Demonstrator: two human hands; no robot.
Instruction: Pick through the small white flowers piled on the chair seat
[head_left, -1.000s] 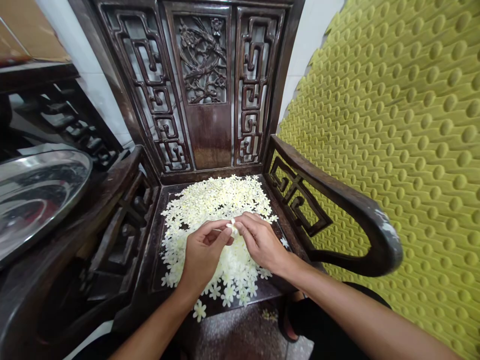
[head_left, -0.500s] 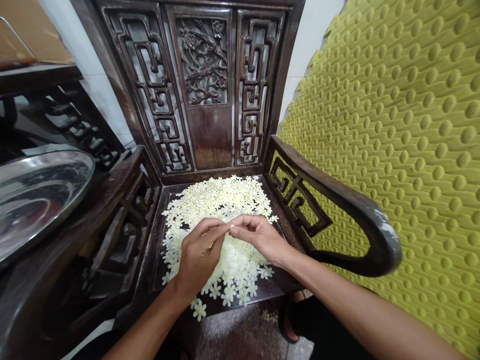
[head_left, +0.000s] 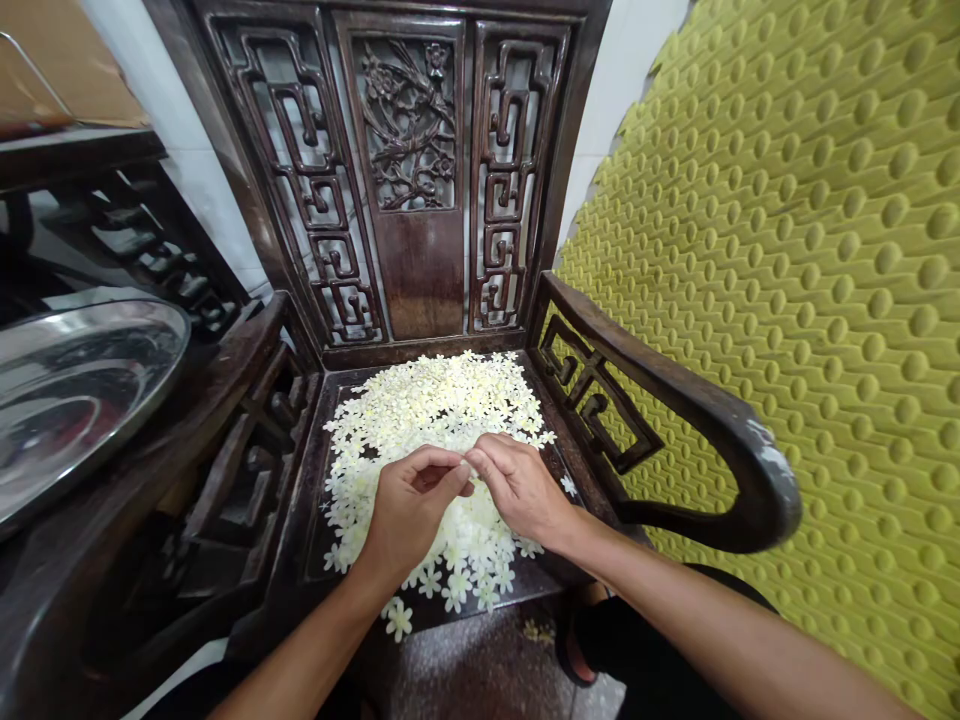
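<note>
Left hand (head_left: 409,505) and right hand (head_left: 521,490) pinched closed, fingertips touching. Flower pile (head_left: 435,400) lies directly beneath them on chair seat (head_left: 315,500); pinched contents indiscernible.

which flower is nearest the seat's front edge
The lone flower below the left hand, out on the seat's front rim; the rest lie farther back.

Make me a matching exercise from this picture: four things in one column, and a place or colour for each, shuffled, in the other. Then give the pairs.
Things:
1. white flowers
2. steel basin
3. bumpy mat
4. left hand

Place or colour:
a. yellow-green, on the right
b. fingertips pinched, close to the right hand
c. spread over the dark chair seat
d. shiny, at the far left

Pairs: 1-c, 2-d, 3-a, 4-b.
</note>
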